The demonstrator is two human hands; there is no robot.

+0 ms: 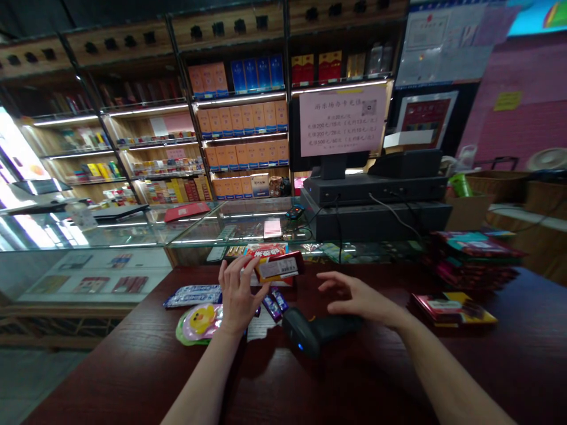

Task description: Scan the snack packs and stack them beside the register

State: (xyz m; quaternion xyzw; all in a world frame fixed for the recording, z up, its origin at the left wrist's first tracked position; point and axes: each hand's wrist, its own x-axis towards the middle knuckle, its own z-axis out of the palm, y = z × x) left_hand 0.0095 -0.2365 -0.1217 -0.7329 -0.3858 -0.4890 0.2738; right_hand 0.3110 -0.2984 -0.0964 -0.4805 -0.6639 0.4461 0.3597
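Forearms point(201, 375) cut off at btm edge, pink item point(272, 228) pixelated, red-yellow box point(278, 268) txt too sm. to read.

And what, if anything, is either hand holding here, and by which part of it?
The left hand holds the red-and-yellow packet by its left end. The right hand is open and holds nothing.

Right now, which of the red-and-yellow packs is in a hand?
The pack in the left hand, raised off the table; the similar ones right of the right hand lie on the table.
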